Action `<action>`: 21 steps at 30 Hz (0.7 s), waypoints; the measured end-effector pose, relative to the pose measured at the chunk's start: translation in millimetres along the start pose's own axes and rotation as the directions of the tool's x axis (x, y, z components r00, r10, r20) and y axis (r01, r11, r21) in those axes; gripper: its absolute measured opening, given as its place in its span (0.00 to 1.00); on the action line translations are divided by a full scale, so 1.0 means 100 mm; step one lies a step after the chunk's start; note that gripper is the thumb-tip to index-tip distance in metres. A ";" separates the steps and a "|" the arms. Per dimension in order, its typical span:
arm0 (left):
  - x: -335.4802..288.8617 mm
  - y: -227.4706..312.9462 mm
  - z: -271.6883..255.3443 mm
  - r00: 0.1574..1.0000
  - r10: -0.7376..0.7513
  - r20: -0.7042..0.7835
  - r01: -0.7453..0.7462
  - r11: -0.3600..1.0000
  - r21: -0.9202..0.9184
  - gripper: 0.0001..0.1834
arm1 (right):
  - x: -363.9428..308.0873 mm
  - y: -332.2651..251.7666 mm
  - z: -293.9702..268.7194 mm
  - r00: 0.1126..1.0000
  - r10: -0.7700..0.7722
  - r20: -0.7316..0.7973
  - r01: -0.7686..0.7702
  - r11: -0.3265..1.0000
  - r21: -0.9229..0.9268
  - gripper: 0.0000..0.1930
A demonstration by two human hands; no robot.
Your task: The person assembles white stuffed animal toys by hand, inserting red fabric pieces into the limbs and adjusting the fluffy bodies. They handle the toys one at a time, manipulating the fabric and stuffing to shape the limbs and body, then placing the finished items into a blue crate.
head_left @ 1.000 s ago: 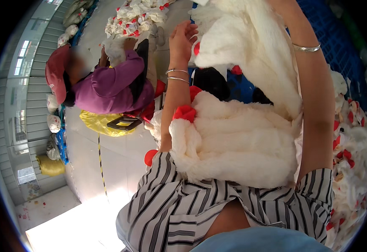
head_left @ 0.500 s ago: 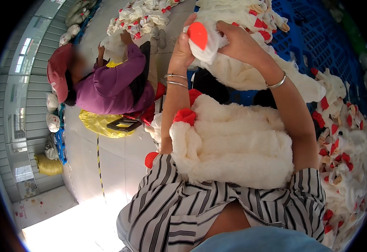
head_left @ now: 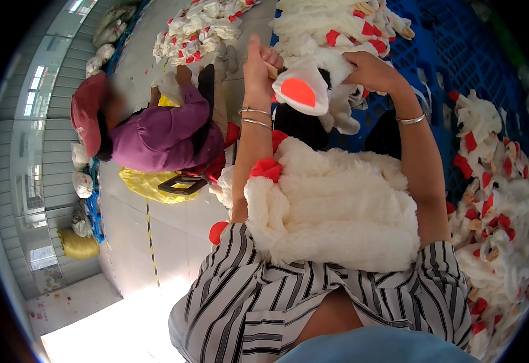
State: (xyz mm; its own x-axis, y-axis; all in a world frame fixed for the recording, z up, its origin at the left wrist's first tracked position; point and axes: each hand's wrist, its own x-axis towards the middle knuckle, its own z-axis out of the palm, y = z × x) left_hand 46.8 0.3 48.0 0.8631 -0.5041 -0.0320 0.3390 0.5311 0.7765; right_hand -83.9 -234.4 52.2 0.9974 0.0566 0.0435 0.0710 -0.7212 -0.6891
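Note:
Above my knees I hold a limp white plush toy skin (head_left: 319,63), its pale face end carrying a red rounded patch and dark spots. My left hand (head_left: 261,68) is closed at its left side, fingers curled round a pale beige bit of it. The fingers of my right hand (head_left: 373,72) are closed on the fluffy fur at its other side. Its lower end hangs between my knees. Across my lap, between my forearms, lies a bundle of white plush skins (head_left: 337,212) with red tips at its left end.
A large heap of white and red plush skins (head_left: 500,242) lies on my right. More skins (head_left: 331,18) lie ahead on blue plastic pallets (head_left: 437,54). At left a person in a purple top (head_left: 161,133) sits handling white plush, near another pile (head_left: 198,30) on the floor.
The plush skin has turned, so its face end with the red patch now points down toward me. My right hand has shifted right and slightly down; the long white part no longer stretches across to the right.

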 end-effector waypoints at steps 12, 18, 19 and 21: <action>0.01 0.15 -0.08 0.879 0.375 -0.296 -0.355 0.927 0.121 0.22 | -0.11 0.66 -0.18 0.745 0.173 -0.644 0.025 0.958 0.286 0.09; 0.03 -0.01 -0.37 0.792 0.408 -0.454 -0.215 0.883 0.418 0.18 | -0.12 0.28 -0.16 0.755 0.200 -0.624 0.250 0.793 0.556 0.07; 0.06 -0.07 -0.36 0.795 0.393 -0.462 -0.195 0.887 0.419 0.17 | -0.17 0.28 -0.17 0.748 0.197 -0.634 0.270 0.782 0.561 0.06; 0.05 -0.05 -0.40 0.782 0.391 -0.485 -0.172 0.884 0.434 0.15 | -0.18 0.20 -0.20 0.743 0.170 -0.648 0.331 0.748 0.576 0.05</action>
State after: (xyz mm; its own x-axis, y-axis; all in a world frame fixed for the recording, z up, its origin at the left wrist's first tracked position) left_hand 64.4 22.1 18.7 0.9892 0.1438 -0.0270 -0.0115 0.2605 0.9654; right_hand -100.2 -264.1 52.2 0.7578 -0.5276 0.3837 0.3786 -0.1233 -0.9173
